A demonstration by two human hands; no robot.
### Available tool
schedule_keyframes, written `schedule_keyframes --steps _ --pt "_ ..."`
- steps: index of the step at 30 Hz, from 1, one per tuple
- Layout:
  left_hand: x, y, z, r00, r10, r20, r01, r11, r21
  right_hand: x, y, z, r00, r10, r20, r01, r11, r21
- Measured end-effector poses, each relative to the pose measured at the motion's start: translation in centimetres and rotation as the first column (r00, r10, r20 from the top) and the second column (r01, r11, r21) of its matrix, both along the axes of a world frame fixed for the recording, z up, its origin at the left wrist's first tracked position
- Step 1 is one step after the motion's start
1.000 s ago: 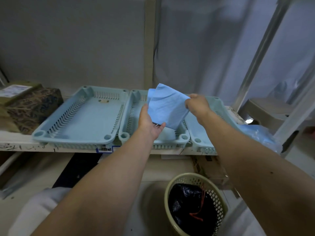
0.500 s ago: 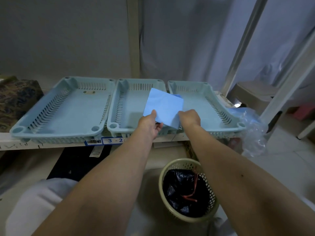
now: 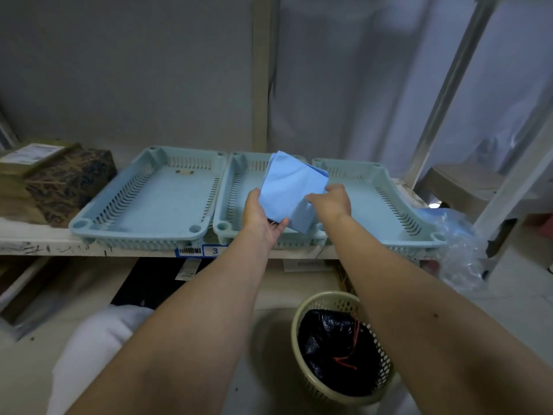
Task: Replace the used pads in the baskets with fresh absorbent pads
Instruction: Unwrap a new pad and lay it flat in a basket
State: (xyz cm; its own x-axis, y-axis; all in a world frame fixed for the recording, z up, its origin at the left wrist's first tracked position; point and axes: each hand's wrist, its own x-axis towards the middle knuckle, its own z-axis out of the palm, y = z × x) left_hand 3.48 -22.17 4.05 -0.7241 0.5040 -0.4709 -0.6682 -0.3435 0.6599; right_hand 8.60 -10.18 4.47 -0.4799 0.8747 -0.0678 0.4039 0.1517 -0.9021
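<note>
Above the middle basket (image 3: 239, 187), the left hand (image 3: 258, 215) and right hand (image 3: 330, 202) each pinch the folded blue pad (image 3: 291, 187), one grip per side. Left of them sits an empty basket (image 3: 149, 202); right, another (image 3: 389, 205). Below stands a wastebasket (image 3: 311, 387).

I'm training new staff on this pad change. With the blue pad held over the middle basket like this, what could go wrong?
1. The blue pad is folded and held up by the left hand and right hand; it may land creased in the middle basket.
2. If a grip slips, it could fall toward the waste bin below the shelf.
</note>
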Motion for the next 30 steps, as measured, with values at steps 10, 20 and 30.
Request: schedule_keyframes --steps 10,20,30 --pt "-5.0 -5.6 1.1 0.979 0.201 -0.044 -0.198 0.978 0.065 -7.6 -6.3 2.2 0.987 0.144 -0.077 -0.141 0.989 0.039" --pt "-9.7 -7.4 3.1 0.948 0.301 -0.104 -0.294 0.952 0.083 -13.6 -8.4 4.4 0.958 0.286 -0.035 -0.248 0.881 0.402" --pt "-14.1 -10.9 1.5 0.864 0.501 -0.053 -0.494 0.863 0.106 -15.1 -12.2 3.9 0.927 0.312 -0.206 -0.265 0.937 0.228"
